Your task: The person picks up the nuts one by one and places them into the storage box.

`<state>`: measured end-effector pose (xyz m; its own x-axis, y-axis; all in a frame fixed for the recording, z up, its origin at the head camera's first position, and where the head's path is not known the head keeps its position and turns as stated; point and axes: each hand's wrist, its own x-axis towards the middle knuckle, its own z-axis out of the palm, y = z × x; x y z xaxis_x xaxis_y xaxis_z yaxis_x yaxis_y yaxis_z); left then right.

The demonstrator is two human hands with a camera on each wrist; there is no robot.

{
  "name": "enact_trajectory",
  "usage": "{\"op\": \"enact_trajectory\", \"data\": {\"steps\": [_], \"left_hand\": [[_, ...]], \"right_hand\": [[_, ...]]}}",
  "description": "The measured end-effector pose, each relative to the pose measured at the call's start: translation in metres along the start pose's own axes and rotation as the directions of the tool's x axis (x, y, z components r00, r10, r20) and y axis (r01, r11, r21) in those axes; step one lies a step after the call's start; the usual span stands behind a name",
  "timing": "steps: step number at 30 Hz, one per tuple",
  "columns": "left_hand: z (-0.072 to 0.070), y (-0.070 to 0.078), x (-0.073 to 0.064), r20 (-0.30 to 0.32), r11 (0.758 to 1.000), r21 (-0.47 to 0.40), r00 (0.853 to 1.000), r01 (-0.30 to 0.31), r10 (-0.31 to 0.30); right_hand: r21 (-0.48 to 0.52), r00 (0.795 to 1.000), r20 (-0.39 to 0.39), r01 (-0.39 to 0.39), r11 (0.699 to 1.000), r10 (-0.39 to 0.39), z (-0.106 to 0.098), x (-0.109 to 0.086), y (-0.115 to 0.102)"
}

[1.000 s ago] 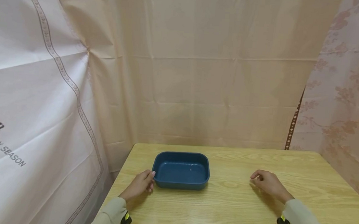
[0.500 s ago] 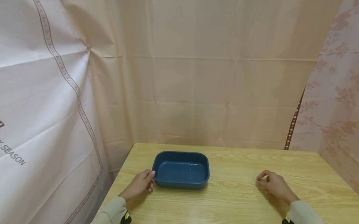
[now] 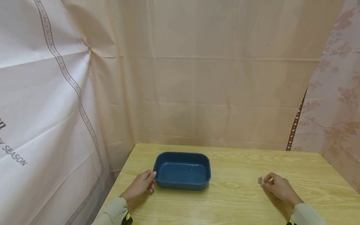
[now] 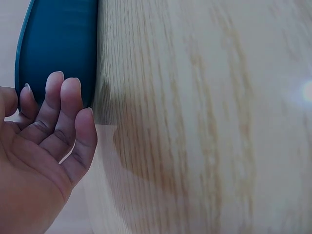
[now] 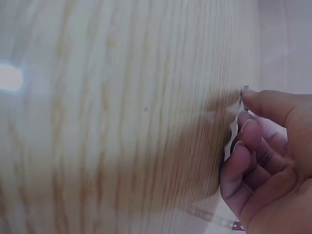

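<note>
Where nearest to view, above the table [image 3: 211,210], wood-grained: pale sleeves [image 3: 112,215], two, each with a black block [image 3: 127,220], yellow-marked, under the wrist. Left hand [image 3: 140,184], near the table's left edge: fingers curled, pinching the blue dish [image 3: 181,186] by its left rim, thumb uppermost. Right hand [image 3: 278,190], over the right half of the table: fingers bent, thumb and forefinger tips drawn close together, at or against a small grey-brown piece [image 3: 260,180]; cannot tell whether gripped. Piece, too small to identify: between dish and the table's right edge. Dish: rectangular, rounded corners, upright, small glints [image 3: 191,169] inside; toward the table's far left corner, short of the far edge. Beyond the far edge: beige cloth [image 3: 185,75], creased, hanging. Past the left edge: white cloth [image 3: 29,93], patterned band [image 3: 72,81], dark lettering [image 3: 17,157]. Past the right edge: pinkish cloth [image 3: 347,102], floral print.
</note>
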<state>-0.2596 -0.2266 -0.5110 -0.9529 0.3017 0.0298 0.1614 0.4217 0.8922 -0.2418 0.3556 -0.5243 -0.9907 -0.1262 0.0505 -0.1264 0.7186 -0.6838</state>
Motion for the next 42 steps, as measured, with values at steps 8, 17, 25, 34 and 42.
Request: {"op": "enact_trajectory", "data": {"steps": [8, 17, 25, 34, 42], "left_hand": [[0.001, 0.000, 0.000, -0.002, 1.000, -0.015, 1.000, 0.008, -0.008], [0.002, 0.004, -0.001, 0.000, 1.000, -0.013, 1.000, 0.009, -0.009], [0.001, 0.003, -0.001, 0.008, 1.000, -0.006, 1.000, 0.012, -0.012], [0.000, 0.004, -0.001, 0.004, 1.000, -0.001, 1.000, 0.018, -0.018], [0.000, 0.003, -0.001, 0.006, 1.000, -0.002, 1.000, 0.014, -0.014]], "right_hand": [[-0.016, 0.998, -0.026, -0.059, 0.998, 0.059, -0.004, -0.003, -0.002], [-0.011, 0.998, -0.001, -0.066, 0.998, 0.066, -0.002, -0.001, 0.002], [-0.010, 0.999, 0.017, -0.046, 0.999, 0.046, 0.000, 0.003, 0.005], [-0.077, 0.998, 0.024, -0.064, 0.995, 0.066, -0.002, 0.006, -0.001], [-0.086, 0.994, 0.054, -0.094, 0.992, 0.099, -0.001, 0.008, -0.003]]}}
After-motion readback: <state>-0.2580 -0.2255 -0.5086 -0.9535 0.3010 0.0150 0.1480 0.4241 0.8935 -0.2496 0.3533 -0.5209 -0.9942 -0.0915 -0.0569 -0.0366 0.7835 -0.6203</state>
